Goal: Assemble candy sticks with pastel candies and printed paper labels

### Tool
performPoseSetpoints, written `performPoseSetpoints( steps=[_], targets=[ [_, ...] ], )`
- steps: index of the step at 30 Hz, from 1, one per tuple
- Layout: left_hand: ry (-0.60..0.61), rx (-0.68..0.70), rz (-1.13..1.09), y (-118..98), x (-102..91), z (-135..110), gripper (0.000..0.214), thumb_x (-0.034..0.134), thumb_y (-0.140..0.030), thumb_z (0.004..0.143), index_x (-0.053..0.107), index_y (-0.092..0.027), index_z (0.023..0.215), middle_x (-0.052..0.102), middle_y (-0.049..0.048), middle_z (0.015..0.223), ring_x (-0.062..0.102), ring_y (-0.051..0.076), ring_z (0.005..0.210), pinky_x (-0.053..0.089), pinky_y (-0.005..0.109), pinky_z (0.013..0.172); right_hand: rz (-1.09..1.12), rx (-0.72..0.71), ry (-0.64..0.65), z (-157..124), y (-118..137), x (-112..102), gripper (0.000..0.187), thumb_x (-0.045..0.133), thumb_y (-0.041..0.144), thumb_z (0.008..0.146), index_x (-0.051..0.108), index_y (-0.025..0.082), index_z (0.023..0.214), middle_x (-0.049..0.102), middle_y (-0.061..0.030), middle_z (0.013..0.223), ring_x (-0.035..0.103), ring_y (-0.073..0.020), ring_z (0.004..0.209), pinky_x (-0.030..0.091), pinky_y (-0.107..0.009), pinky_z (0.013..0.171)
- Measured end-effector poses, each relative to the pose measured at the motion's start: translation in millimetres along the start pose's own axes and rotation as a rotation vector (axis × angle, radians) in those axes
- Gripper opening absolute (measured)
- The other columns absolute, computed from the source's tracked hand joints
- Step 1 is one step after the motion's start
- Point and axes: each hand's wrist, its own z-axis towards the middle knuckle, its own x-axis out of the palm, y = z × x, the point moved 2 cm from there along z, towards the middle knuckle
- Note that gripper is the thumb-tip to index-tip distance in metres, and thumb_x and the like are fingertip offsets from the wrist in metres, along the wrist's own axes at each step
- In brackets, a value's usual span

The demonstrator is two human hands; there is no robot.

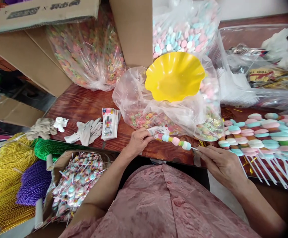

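Observation:
A lollipop stick strung with pastel candies [175, 141] lies slantwise above the front edge of the table. My right hand [219, 163] is closed on its bare white stick end. At the opposite end, the fingers of my left hand [140, 140] pinch a printed plastic wrapper [160, 130], which seems to cover the first candies; how far it reaches is unclear. Left of that hand, a stack of printed wrappers [110, 124] rests on the table. Finished-looking rows of candy sticks [263, 135] lie right of my right hand, their white sticks toward me.
A yellow wavy bowl [175, 76] sits on plastic bags of candy. Behind are a large bag of ring candies [89, 53] and cardboard boxes [136, 33]. Gloves [86, 131] lie left. A carton of wrapped lollipops [77, 185] stands below left; a clear bin [260, 87] is at right.

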Motion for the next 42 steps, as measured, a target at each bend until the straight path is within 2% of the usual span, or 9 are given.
performPoseSetpoints(
  steps=[6, 13, 19, 25, 28, 31, 33, 37, 42],
  targets=[
    [0.09, 0.129, 0.152, -1, 3.3, -1, 0.025, 0.059, -0.032, 0.092, 0.069, -0.016, 0.076, 0.065, 0.0049, 0.078, 0.059, 0.014, 0.075, 0.047, 0.026, 0.071, -0.018, 0.013, 0.006, -3, 12, 10, 0.018, 0.053, 0.023, 0.095, 0.07, 0.02, 0.098, 0.07, -0.0039, 0.078, 0.063, -0.0162, 0.064, 0.047, -0.029, 0.06],
    [0.171, 0.281, 0.191, -2, 0.1, 0, 0.029, 0.048, -0.026, 0.097, 0.068, -0.016, 0.078, 0.068, 0.0077, 0.083, 0.061, 0.016, 0.082, 0.049, 0.028, 0.078, 0.348, 0.189, 0.022, 3, 5, 14, 0.016, 0.054, 0.027, 0.095, 0.07, 0.024, 0.095, 0.07, -0.0007, 0.077, 0.065, -0.0147, 0.065, 0.05, -0.025, 0.058],
    [0.217, 0.364, 0.217, -4, -4.6, 0, 0.028, 0.048, -0.023, 0.097, 0.066, -0.016, 0.077, 0.069, 0.0084, 0.087, 0.061, 0.016, 0.084, 0.047, 0.028, 0.079, -0.003, -0.038, 0.084, 11, 13, 14, 0.023, 0.047, 0.025, 0.098, 0.069, 0.021, 0.1, 0.069, -0.0035, 0.077, 0.061, -0.0145, 0.065, 0.045, -0.028, 0.061],
    [0.214, 0.423, 0.278, -4, -9.4, 1, 0.025, 0.048, -0.021, 0.096, 0.065, -0.016, 0.078, 0.068, 0.0086, 0.09, 0.059, 0.016, 0.083, 0.049, 0.029, 0.077, -0.22, -0.251, 0.012, 26, 29, 13, 0.023, 0.047, 0.015, 0.095, 0.069, 0.017, 0.093, 0.063, -0.0029, 0.07, 0.055, -0.0139, 0.062, 0.039, -0.028, 0.061],
    [0.133, 0.43, 0.32, -3, -14.0, 0, 0.017, 0.05, -0.019, 0.093, 0.066, -0.015, 0.097, 0.066, 0.0116, 0.102, 0.059, 0.02, 0.098, 0.051, 0.037, 0.087, -0.194, -0.323, 0.01, 28, 30, 12, 0.019, 0.048, 0.015, 0.095, 0.067, 0.015, 0.095, 0.065, -0.0039, 0.074, 0.056, -0.0139, 0.065, 0.04, -0.028, 0.063],
    [0.114, 0.446, 0.38, -6, -15.4, 1, 0.034, 0.053, -0.019, 0.089, 0.059, -0.013, 0.122, 0.06, 0.0169, 0.122, 0.05, 0.029, 0.121, 0.045, 0.05, 0.102, -0.148, -0.319, -0.005, 27, 29, 10, 0.016, 0.049, 0.015, 0.096, 0.064, 0.015, 0.1, 0.065, -0.0036, 0.077, 0.056, -0.0135, 0.066, 0.041, -0.027, 0.063],
    [0.139, 0.473, 0.401, -10, -14.4, 1, 0.038, 0.055, -0.024, 0.088, 0.057, -0.013, 0.124, 0.059, 0.0177, 0.125, 0.046, 0.032, 0.126, 0.041, 0.054, 0.104, -0.127, -0.319, -0.022, 26, 30, 9, 0.016, 0.049, 0.015, 0.096, 0.063, 0.015, 0.101, 0.064, -0.0029, 0.075, 0.054, -0.0131, 0.064, 0.04, -0.027, 0.061],
    [0.274, 0.441, 0.429, -20, -9.9, 3, 0.024, 0.048, -0.029, 0.092, 0.059, -0.014, 0.107, 0.066, 0.0133, 0.102, 0.059, 0.025, 0.1, 0.048, 0.042, 0.089, -0.177, -0.335, -0.056, 24, 35, 9, 0.017, 0.048, 0.011, 0.094, 0.063, 0.014, 0.101, 0.062, -0.0024, 0.071, 0.052, -0.0136, 0.062, 0.037, -0.028, 0.059],
    [0.364, 0.362, 0.477, -37, -3.4, -1, 0.022, 0.043, -0.032, 0.095, 0.057, -0.014, 0.095, 0.064, 0.0082, 0.083, 0.058, 0.019, 0.075, 0.043, 0.029, 0.067, -0.263, -0.387, -0.064, 27, 46, 5, 0.02, 0.045, 0.009, 0.092, 0.064, 0.014, 0.097, 0.062, -0.0024, 0.07, 0.053, -0.0146, 0.063, 0.038, -0.029, 0.062]
  ],
)
